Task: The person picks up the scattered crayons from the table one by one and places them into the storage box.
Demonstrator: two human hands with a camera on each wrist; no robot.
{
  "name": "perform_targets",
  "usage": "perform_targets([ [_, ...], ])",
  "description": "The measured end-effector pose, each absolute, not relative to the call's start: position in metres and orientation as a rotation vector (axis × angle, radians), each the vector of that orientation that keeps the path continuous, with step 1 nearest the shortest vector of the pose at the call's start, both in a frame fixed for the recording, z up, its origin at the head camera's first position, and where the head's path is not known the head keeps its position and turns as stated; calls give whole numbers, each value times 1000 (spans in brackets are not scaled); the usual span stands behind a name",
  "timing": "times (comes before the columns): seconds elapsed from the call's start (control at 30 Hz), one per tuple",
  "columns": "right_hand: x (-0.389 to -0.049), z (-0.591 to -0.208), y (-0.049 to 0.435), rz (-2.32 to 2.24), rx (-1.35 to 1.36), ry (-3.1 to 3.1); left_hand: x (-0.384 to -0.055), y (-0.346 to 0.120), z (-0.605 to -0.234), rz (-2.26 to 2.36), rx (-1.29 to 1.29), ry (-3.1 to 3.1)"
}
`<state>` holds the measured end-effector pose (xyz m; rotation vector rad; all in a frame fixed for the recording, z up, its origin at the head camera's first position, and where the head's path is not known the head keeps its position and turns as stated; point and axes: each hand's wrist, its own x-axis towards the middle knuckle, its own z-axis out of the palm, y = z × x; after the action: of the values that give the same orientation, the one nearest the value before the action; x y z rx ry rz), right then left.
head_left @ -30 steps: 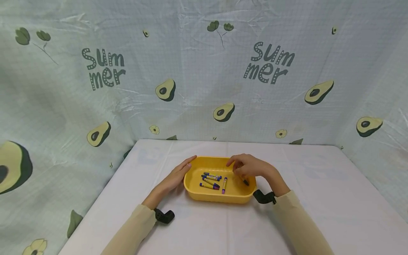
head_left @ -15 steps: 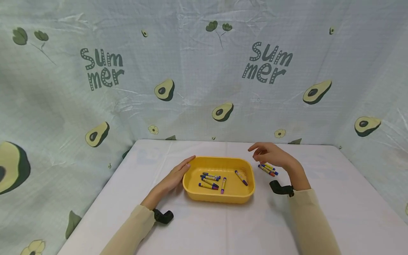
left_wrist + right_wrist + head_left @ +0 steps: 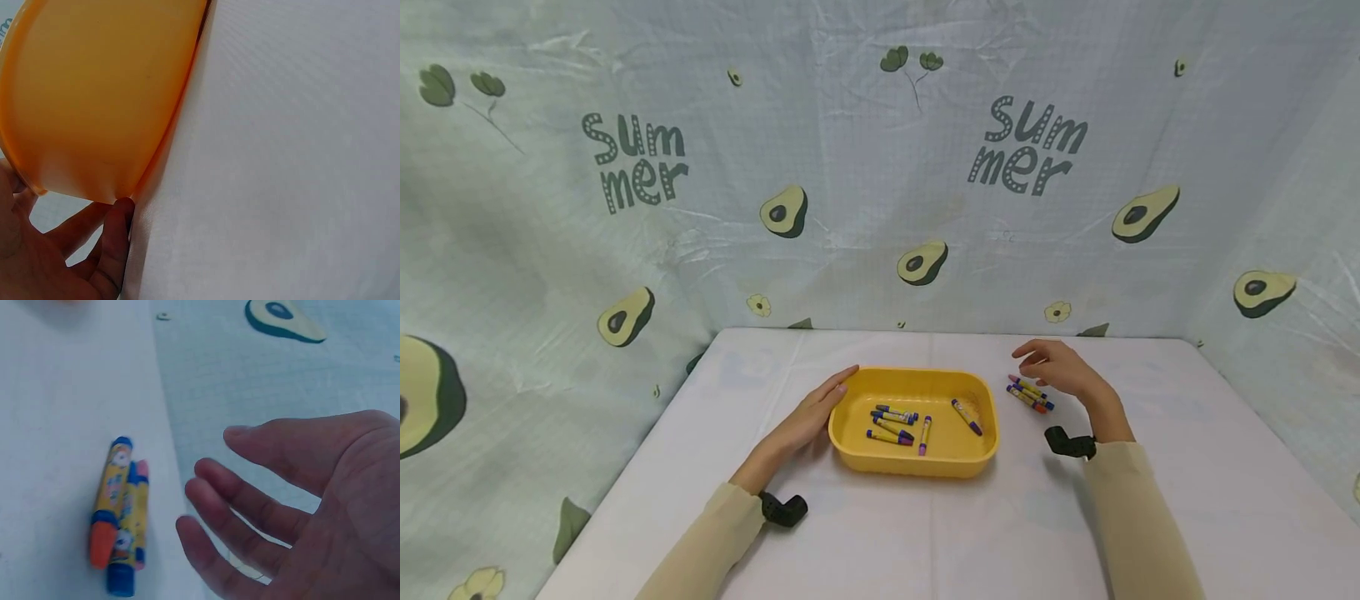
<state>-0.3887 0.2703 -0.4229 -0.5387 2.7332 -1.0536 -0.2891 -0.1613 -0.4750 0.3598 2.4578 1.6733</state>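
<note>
Head view: the right hand (image 3: 1062, 370) hung beside and partly over three loose crayons (image 3: 1027, 399) on the white surface (image 3: 925, 542), to the right of the yellow tray (image 3: 913, 464). Its grip was empty, thumb and fingers parted and loosely bent, and the right wrist view showed a gap between the fingertips and the crayons. There the orange-ended crayon (image 3: 114, 487) overlapped its middle neighbour, with the pink-ended crayon (image 3: 143, 503) on the other side. The left hand (image 3: 807, 416) held the tray's left end, thumb at the rim and fingers against the outer wall; how firmly, I could not tell. Six crayons (image 3: 892, 428) lay inside, four bunched and two apart. The step in hand looked like reaching for one loose crayon. The next move seemed to call for lowering the fingertips and pinching a single barrel without dragging the others along.
</note>
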Motion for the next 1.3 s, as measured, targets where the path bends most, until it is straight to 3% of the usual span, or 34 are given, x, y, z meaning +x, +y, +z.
perform_targets([
  [0.27,-395,-442,270,-903,-434,2763,-289,-160,-473,1674,330,2460],
  [1.3,-399,-450,262,-880,-376,2852,-292,-159,-474,1684,328,2449],
])
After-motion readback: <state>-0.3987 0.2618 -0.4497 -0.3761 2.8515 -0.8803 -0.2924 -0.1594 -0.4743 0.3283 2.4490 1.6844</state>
